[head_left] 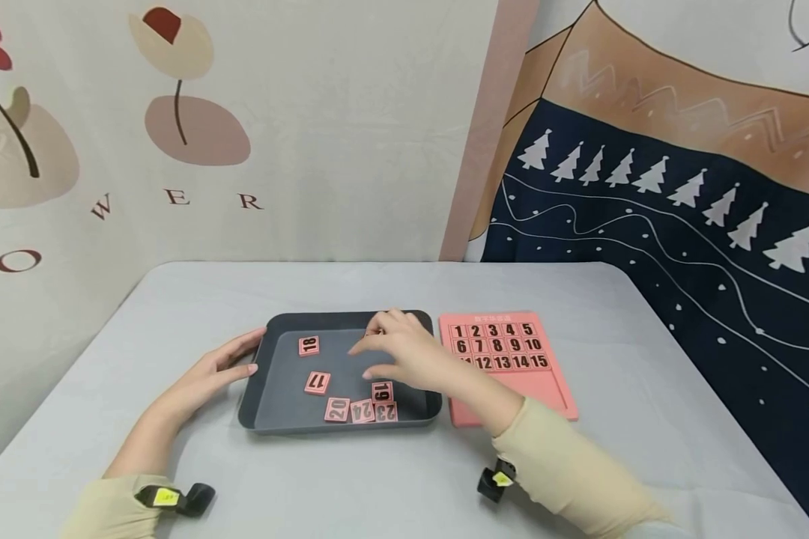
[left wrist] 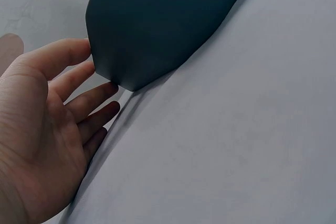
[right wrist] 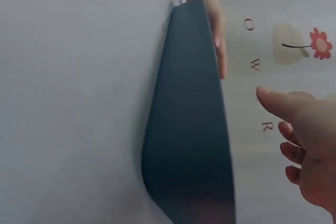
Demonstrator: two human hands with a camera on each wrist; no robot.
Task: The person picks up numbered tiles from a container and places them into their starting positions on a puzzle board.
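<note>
Relaxed, the left hand (head_left: 210, 376) is laid against the left rim of the gray tray (head_left: 275, 389); above the tray, the right hand (head_left: 407, 350) is held with thumb and fingertips parted. Between the hands, tile 18 (head_left: 308, 346) and tile 17 (head_left: 317, 383) are spread; tile 19 (head_left: 382, 391) is seen just below the right thumb, with tile 20 (head_left: 337, 409), tile 24 (head_left: 362, 411) and tile 23 (head_left: 386, 412) grouped along the near wall. Beside the tray, a pink board (head_left: 542, 391) is set on the surface (head_left: 323, 486), its upper rows numbered.
</note>
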